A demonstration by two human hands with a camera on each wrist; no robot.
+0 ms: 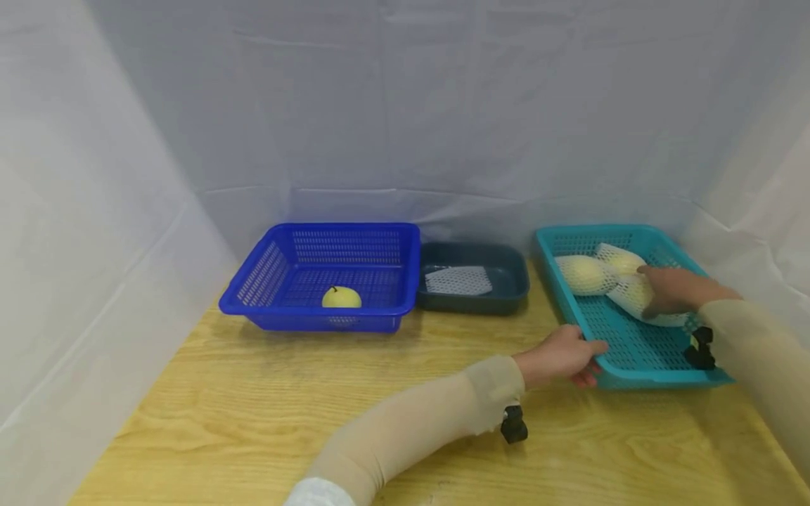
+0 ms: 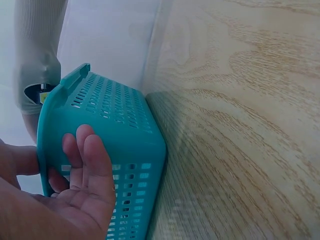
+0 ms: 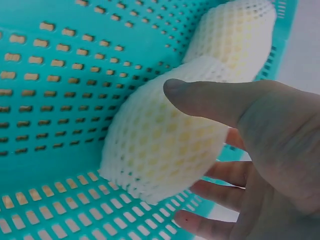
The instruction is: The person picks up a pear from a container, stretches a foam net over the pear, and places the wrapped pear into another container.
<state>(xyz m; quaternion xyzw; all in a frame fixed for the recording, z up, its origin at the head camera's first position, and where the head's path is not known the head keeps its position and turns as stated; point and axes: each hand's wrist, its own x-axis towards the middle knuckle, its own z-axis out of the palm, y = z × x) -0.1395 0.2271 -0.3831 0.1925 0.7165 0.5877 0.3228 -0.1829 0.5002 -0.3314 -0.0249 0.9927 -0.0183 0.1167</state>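
Note:
My left hand (image 1: 563, 357) grips the near left corner of the teal basket (image 1: 623, 377), thumb over the rim and fingers against the outer wall (image 2: 90, 165). Inside this basket are several pale yellow pears in white foam nets. My right hand (image 1: 673, 289) reaches in from the right and holds the nearest netted pear (image 3: 162, 135). Its thumb lies across the net and the other fingers are at the far side of the fruit. Another netted pear (image 3: 235, 37) lies just behind it, and one more (image 1: 583, 275) rests against the left wall.
A blue basket (image 1: 316, 310) stands at the left with a bare yellow pear (image 1: 342, 297) in it. Between the baskets is a dark green tray (image 1: 468, 304) with an empty foam net (image 1: 458, 280). White sheeting (image 1: 405, 105) encloses the wooden table (image 1: 253, 407).

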